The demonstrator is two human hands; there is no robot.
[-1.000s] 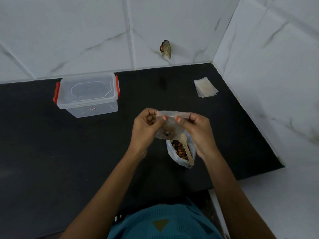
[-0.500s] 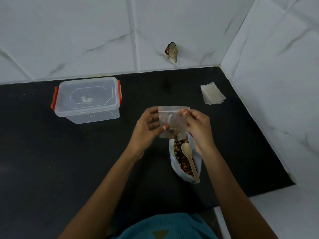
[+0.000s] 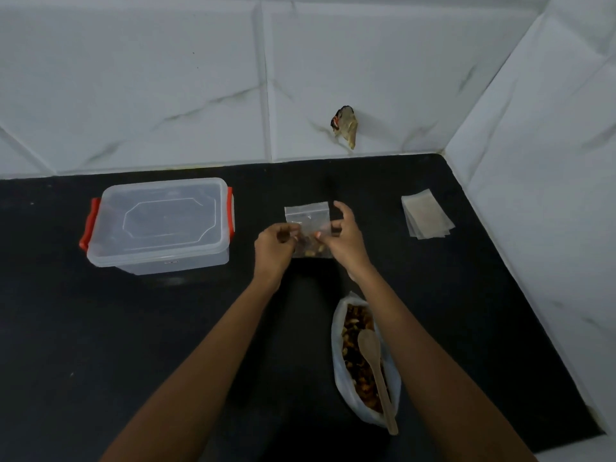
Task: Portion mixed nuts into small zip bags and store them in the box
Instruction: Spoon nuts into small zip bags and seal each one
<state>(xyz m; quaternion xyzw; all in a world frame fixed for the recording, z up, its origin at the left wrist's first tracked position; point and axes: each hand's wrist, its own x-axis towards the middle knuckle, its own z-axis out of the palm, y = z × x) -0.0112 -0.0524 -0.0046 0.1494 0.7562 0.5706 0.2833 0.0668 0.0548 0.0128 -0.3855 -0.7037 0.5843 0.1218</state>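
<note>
A small clear zip bag (image 3: 308, 220) with a few nuts at its bottom is held upright between both hands above the black counter. My left hand (image 3: 275, 243) pinches its left side. My right hand (image 3: 343, 236) pinches its right side with thumb and forefinger, the other fingers raised. A clear plastic box (image 3: 160, 225) with red clips and its lid on stands to the left. Near me, at the right, lies an open bag of mixed nuts (image 3: 361, 358) with a wooden spoon (image 3: 375, 368) resting in it.
A stack of empty zip bags (image 3: 426, 218) lies at the back right of the black counter (image 3: 133, 328). White tiled walls close the back and the right side. A scrap of wrapper (image 3: 346, 126) sticks to the back wall.
Both hands have carried the small zip bag forward, away from the nut bag. The view has tilted, so the nut bag and spoon now sit nearer me.
</note>
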